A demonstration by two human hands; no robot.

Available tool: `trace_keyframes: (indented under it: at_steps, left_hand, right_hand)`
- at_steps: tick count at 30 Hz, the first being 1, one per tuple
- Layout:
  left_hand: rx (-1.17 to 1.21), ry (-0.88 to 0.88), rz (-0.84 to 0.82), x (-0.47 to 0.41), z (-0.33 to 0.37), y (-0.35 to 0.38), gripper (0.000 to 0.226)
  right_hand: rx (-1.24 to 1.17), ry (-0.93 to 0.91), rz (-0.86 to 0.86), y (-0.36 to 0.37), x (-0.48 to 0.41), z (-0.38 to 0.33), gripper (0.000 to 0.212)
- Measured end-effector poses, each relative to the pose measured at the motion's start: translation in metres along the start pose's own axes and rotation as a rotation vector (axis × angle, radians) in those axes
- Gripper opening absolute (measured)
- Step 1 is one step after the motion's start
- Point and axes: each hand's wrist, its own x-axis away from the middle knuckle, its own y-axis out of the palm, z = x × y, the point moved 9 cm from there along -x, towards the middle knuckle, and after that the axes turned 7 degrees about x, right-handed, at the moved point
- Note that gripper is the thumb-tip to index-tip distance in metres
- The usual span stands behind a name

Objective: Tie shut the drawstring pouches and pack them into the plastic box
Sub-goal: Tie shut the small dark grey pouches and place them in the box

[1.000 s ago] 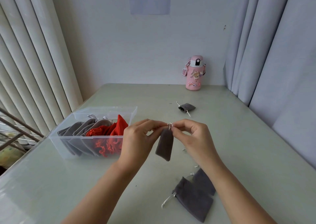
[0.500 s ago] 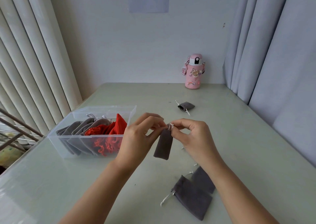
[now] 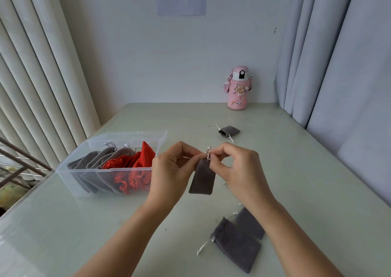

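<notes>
A small grey drawstring pouch (image 3: 202, 178) hangs above the table between my hands. My left hand (image 3: 172, 170) and my right hand (image 3: 238, 168) both pinch the white cords at its gathered neck. The clear plastic box (image 3: 146, 136) stands on the left, holding several grey pouches (image 3: 96, 164) and red pouches (image 3: 135, 170). Two more grey pouches (image 3: 237, 245) lie on the table under my right forearm. Another small grey pouch (image 3: 229, 131) lies farther back.
A pink bottle (image 3: 238, 88) stands by the back wall. Vertical blinds (image 3: 38, 86) hang on the left, grey curtains (image 3: 338, 65) on the right. The pale green table (image 3: 296, 170) drops off at its left edge beside the box.
My hands have pulled slightly apart at the pouch's neck, and a short length of cord now shows by my left fingers. The pouch stays hanging between them.
</notes>
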Motion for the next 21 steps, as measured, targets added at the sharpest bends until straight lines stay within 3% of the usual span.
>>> trace_keyframes:
  at_steps: [7, 14, 17, 21]
  left_hand:
    - [-0.145, 0.270, -0.047, 0.005, 0.022, 0.000, 0.013]
    - [-0.249, 0.347, -0.140, 0.002, 0.024, 0.003, 0.018]
    - [-0.253, 0.245, -0.178, -0.003, 0.014, 0.004, 0.015]
    - [0.057, -0.175, -0.247, -0.006, -0.016, 0.013, 0.011]
  right_hand:
    - [-0.027, -0.010, -0.089, 0.007, 0.000, 0.000, 0.017]
    - [-0.094, 0.010, -0.140, 0.010, 0.000, 0.001, 0.014]
    - [-0.071, 0.020, -0.112, 0.008, 0.000, 0.004, 0.005]
    - [-0.009, 0.010, -0.038, 0.003, 0.000, 0.006, 0.005]
